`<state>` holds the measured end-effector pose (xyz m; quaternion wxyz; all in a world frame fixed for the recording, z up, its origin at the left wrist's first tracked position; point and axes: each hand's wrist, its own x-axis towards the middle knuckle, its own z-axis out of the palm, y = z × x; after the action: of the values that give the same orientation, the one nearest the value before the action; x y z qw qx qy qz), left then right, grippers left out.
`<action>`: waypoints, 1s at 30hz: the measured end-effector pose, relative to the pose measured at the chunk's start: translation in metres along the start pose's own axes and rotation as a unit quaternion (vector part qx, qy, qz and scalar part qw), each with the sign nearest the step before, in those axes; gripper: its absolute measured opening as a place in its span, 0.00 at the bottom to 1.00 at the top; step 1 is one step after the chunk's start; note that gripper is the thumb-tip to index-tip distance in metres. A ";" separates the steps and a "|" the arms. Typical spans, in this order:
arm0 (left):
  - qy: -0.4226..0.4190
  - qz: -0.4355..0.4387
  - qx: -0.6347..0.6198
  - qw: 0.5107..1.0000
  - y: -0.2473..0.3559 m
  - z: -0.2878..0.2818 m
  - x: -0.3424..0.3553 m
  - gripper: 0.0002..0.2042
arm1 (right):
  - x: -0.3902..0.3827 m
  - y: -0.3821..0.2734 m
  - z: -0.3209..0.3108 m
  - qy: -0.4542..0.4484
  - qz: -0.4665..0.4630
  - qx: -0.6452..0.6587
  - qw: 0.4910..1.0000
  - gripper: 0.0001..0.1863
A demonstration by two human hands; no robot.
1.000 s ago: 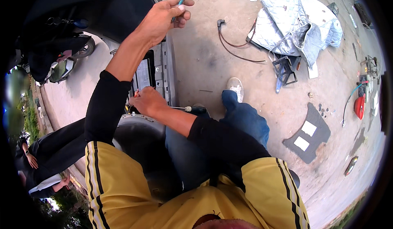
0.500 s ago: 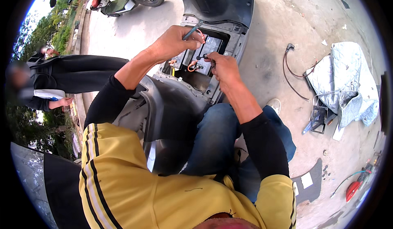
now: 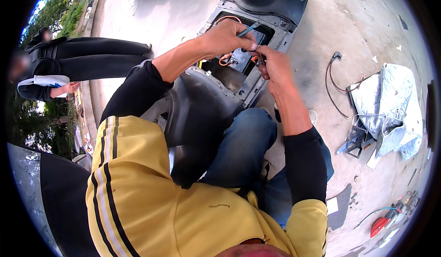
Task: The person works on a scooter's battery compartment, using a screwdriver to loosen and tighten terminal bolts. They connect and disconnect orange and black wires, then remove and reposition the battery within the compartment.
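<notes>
Teal slim rod | left hand grips it | right hand pinched narrow, contents unclear | curved black panel

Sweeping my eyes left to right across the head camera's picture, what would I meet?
A bystander's black trousers, the person's left hand holding a teal rod, the right hand, a dark cable plug, a silvery quilted cover.

Wearer's two hands, one teal tool
</notes>
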<state>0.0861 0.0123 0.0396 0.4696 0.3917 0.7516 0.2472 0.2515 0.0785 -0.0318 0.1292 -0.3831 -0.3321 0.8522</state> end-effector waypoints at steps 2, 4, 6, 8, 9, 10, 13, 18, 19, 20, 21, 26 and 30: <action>-0.014 -0.010 -0.021 1.000 -0.001 0.000 0.004 0.07 | -0.001 -0.002 -0.001 0.007 -0.004 -0.006 1.000 0.13; -0.016 -0.022 -0.027 0.999 0.001 0.000 0.005 0.06 | 0.000 -0.005 -0.003 0.006 -0.005 -0.020 1.000 0.13; -0.019 -0.011 -0.026 0.999 -0.001 0.002 0.007 0.05 | -0.002 -0.009 -0.002 0.013 -0.001 -0.050 0.999 0.14; -0.016 -0.032 -0.043 0.998 -0.005 0.002 0.007 0.05 | 0.002 -0.007 -0.004 0.014 -0.008 -0.082 0.997 0.16; -0.019 -0.053 -0.061 0.997 -0.007 -0.001 0.007 0.05 | 0.004 -0.006 -0.004 0.016 -0.034 -0.105 0.994 0.17; -0.022 -0.074 -0.078 0.994 -0.009 -0.003 0.006 0.05 | 0.006 -0.004 -0.005 0.018 -0.060 -0.128 0.990 0.17; -0.031 -0.093 -0.149 0.984 -0.007 -0.005 0.002 0.07 | 0.011 -0.005 -0.009 0.071 -0.116 -0.252 0.958 0.18; -0.047 -0.111 -0.233 0.965 -0.018 -0.004 0.005 0.08 | -0.002 -0.015 -0.004 0.081 -0.177 -0.435 0.879 0.16; -0.054 -0.109 -0.234 0.965 -0.018 -0.005 0.002 0.08 | -0.002 -0.011 -0.003 0.069 -0.179 -0.462 0.866 0.16; -0.060 -0.107 -0.235 0.964 -0.019 -0.006 0.001 0.07 | -0.002 -0.009 -0.003 0.056 -0.180 -0.488 0.852 0.16; -0.050 -0.112 -0.241 0.963 -0.021 -0.004 0.002 0.07 | 0.000 -0.010 -0.004 0.048 -0.174 -0.480 0.859 0.16; -0.058 -0.122 -0.255 0.957 -0.021 -0.005 0.004 0.05 | 0.014 -0.004 -0.013 -0.037 -0.133 -0.373 0.917 0.15; -0.073 -0.140 -0.278 0.948 -0.025 -0.004 0.004 0.05 | 0.020 0.006 -0.014 -0.050 -0.140 -0.321 0.935 0.13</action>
<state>0.0726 0.0016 0.0203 0.6431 0.1535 0.6643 0.3486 0.2488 0.0898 -0.0541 0.1004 -0.3102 -0.6446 0.6915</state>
